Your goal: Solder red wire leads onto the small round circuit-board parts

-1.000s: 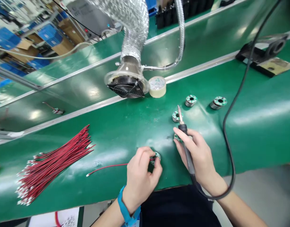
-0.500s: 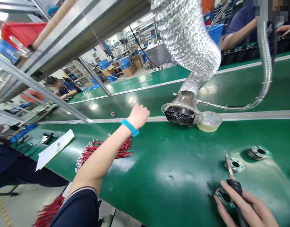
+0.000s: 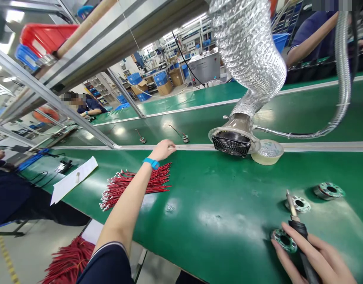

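Note:
My left hand (image 3: pixel 164 150), with a blue wrist strap, reaches over the table's metal rail. Its fingers are loosely bent and apart, with nothing seen in them. Just beyond it, on the strip behind the rail, stands a small round part with a wire lead (image 3: pixel 185 138); a similar part (image 3: pixel 142 139) is further left. My right hand (image 3: pixel 320 252) holds a soldering iron (image 3: pixel 298 227), tip pointing away. Its thumb and forefinger also touch a ring-shaped motor stator with a green board (image 3: pixel 284 240). Two more stators (image 3: pixel 300 204) (image 3: pixel 329 191) lie beyond. Red wires with white connectors (image 3: pixel 134 185) lie under my left forearm.
A fume-extractor hood (image 3: pixel 231 144) on a foil duct (image 3: pixel 249 51) hangs over the rail, beside a tape roll (image 3: pixel 267 152). White paper (image 3: pixel 75 179) lies left. More red wires (image 3: pixel 69 260) are below the table edge. Co-workers sit left and across.
My left hand has drawn back left and toward me from over the strip. A wired round part now shows on the strip beyond it. The right hand keeps its hold; the view has shifted slightly.

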Demonstrator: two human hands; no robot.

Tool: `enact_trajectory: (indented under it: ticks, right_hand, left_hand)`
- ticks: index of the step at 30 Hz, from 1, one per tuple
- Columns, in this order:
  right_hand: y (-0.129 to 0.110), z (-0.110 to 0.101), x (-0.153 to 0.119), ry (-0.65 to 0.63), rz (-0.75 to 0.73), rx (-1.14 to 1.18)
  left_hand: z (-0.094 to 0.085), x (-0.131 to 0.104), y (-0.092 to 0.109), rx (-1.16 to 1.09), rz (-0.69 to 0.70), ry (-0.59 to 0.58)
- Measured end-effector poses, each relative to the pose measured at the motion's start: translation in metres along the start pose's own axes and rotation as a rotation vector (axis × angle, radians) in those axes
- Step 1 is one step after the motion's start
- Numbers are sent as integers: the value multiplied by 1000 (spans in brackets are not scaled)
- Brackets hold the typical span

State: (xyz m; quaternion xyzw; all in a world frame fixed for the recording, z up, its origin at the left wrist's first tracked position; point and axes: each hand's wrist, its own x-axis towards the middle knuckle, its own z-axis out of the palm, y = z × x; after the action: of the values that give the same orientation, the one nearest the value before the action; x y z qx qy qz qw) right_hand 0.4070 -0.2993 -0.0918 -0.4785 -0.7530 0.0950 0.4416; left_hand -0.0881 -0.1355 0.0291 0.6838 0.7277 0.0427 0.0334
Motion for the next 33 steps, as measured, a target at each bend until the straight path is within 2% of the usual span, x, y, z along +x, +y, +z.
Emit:
enact_trajectory:
  ticks: [3, 6, 9, 14, 16, 18, 20, 22, 24, 26, 28, 30, 33]
  right_hand:
    - [-12, -3, 7, -21, -47, -10]
    - [-22, 0, 12, -9, -105, -4]
    - [-31, 4, 12, -27, -70, 10]
    - [-41, 3, 11, -33, 17, 39]
    - [-45, 2, 12, -48, 45, 89]
    - [-49, 2, 13, -64, 66, 160]
    - [-53, 4, 12, -66, 82, 228]
    - [-57, 6, 10, -75, 108, 289]
    - [-62, 8, 7, -94, 136, 337]
    - [-66, 9, 5, -120, 153, 381]
    - [-70, 9, 4, -157, 162, 428]
    - [-71, 9, 4, -203, 169, 479]
    - [-70, 9, 8, -247, 168, 533]
  left_hand:
    - [-3, -40, -16, -89, -56, -78]
    - [1, -62, -20, -158, -115, -16]
    - [3, -71, -15, -215, -157, 127]
    - [-8, -81, -2, -318, -185, 472]
    - [-13, -90, 12, -346, -137, 617]
    - [-15, -106, 37, -345, -10, 679]
    - [-11, -128, 73, -367, 188, 630]
    - [1, -151, 115, -446, 393, 511]
    - [21, -171, 155, -578, 458, 339]
    - [41, -185, 188, -739, 444, 178]
    - [58, -194, 209, -882, 390, 49]
    - [67, -198, 220, -980, 327, -64]
    - [67, -197, 223, -1110, 251, -235]
